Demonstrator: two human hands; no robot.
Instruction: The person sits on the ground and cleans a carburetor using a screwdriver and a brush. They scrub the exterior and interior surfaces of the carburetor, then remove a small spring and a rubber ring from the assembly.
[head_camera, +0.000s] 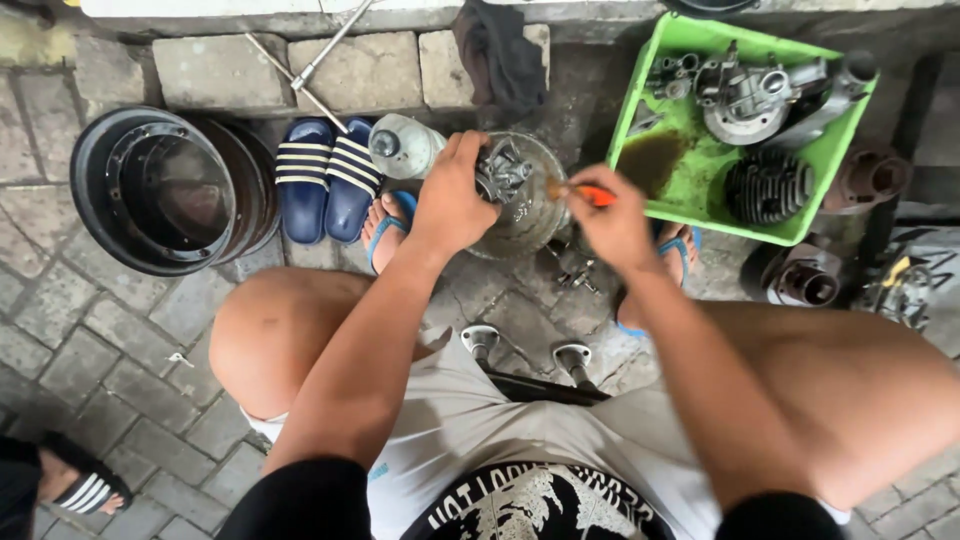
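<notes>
Your left hand (452, 200) sits just above the centre of the frame, its grip clamped over the near-left rim of a round metal engine part (520, 200) that rests on the paved ground between your feet. The part lies flat, its open face turned up toward you, with a cluster of small metal pieces showing in its middle just right of your fingers.

Your right hand (615, 225) is immediately right of that part, grip pinched narrow around an orange-handled tool (590, 195). The tool's long axis runs roughly level across the frame, handle at your right hand and working end pointing left, into the part's centre. So the work lies to the left of your right grip and to the right of your left grip; both hands are about equally near it, one on each side. Whether the tool's tip actually touches the metal pieces is too small to tell.

A green tray (660, 175) holding a finned cylinder and other engine pieces sits at upper right, just beyond your right hand. A pair of blue striped sandals (325, 175) and a stack of dark wheel rims (170, 190) lie to the left.
</notes>
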